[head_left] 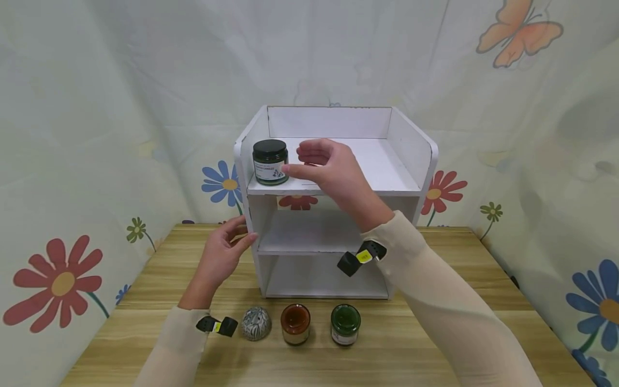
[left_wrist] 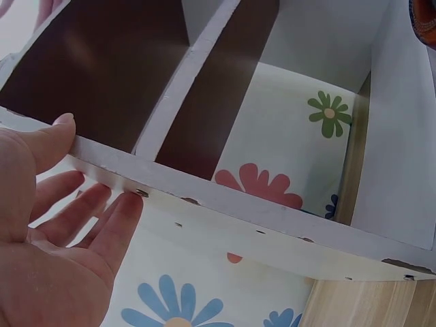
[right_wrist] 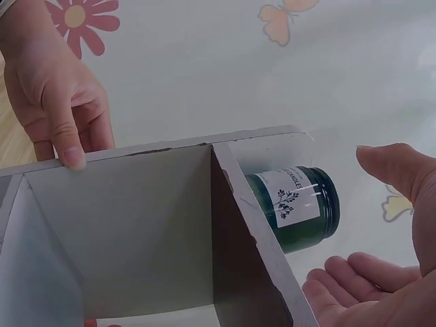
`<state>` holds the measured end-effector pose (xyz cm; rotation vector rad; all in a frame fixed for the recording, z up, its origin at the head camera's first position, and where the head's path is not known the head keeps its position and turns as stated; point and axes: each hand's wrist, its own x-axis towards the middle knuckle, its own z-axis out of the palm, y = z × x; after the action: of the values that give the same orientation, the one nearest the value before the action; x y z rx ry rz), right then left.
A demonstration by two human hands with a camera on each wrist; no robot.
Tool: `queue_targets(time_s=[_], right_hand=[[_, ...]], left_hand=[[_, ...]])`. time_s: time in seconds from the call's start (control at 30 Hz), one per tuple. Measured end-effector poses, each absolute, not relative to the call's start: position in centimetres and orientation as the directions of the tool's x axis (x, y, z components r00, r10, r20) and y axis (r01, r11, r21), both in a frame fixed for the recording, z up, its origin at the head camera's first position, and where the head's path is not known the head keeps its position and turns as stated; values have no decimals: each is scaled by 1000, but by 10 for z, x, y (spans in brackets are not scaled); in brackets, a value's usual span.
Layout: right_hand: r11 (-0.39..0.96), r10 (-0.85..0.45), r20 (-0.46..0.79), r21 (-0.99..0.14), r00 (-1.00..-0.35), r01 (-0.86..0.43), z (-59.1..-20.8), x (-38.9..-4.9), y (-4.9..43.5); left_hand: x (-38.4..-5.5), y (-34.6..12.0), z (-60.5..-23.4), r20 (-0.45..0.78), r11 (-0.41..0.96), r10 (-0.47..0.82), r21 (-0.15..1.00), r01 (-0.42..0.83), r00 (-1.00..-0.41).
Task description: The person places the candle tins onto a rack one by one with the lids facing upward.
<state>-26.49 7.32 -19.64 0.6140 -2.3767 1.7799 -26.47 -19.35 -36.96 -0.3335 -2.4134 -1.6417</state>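
Note:
A dark green candle jar [head_left: 270, 163] with a black lid and white label stands on the top shelf, at its left end. Just to its right is my right hand [head_left: 333, 166], thumb and fingers spread apart. The right wrist view shows a gap between this hand [right_wrist: 381, 272] and the jar [right_wrist: 296, 208]. My left hand [head_left: 224, 250] grips the left side panel of the white shelf unit [head_left: 333, 192]. In the left wrist view, the left thumb [left_wrist: 58, 143] lies on the panel's edge and the fingers touch its outer face.
In front of the unit, a grey-patterned round object [head_left: 256, 323], an amber-coloured jar [head_left: 295, 324] and a green jar [head_left: 345, 324] stand in a row on the wooden table [head_left: 387, 357]. A flower-printed cloth [head_left: 169, 150] hangs behind and at both sides.

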Motion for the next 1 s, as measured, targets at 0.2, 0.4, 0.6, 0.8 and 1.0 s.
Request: queue_targets(time_s=[0.2, 0.4, 0.6, 0.8, 1.0], right_hand=[[191, -257, 371, -886, -892, -423, -200, -259, 78], [145, -271, 410, -877, -871, -458, -207, -251, 81], [92, -279, 424, -881, -861, -464, -213, -242, 84], [51, -304, 416, -891, -857, -450, -220, -236, 90], [26, -318, 424, -890, -848, -455, -229, -232, 93]], left_hand=[[-264, -193, -369, 285, 352, 69, 890, 291, -956], [-264, -194, -369, 281, 358, 68, 889, 287, -957], [-264, -194, -369, 282, 368, 67, 885, 286, -957], [-264, -192, -368, 294, 374, 73, 878, 299, -953], [-264, -192, -367, 296, 374, 69, 877, 300, -953]])
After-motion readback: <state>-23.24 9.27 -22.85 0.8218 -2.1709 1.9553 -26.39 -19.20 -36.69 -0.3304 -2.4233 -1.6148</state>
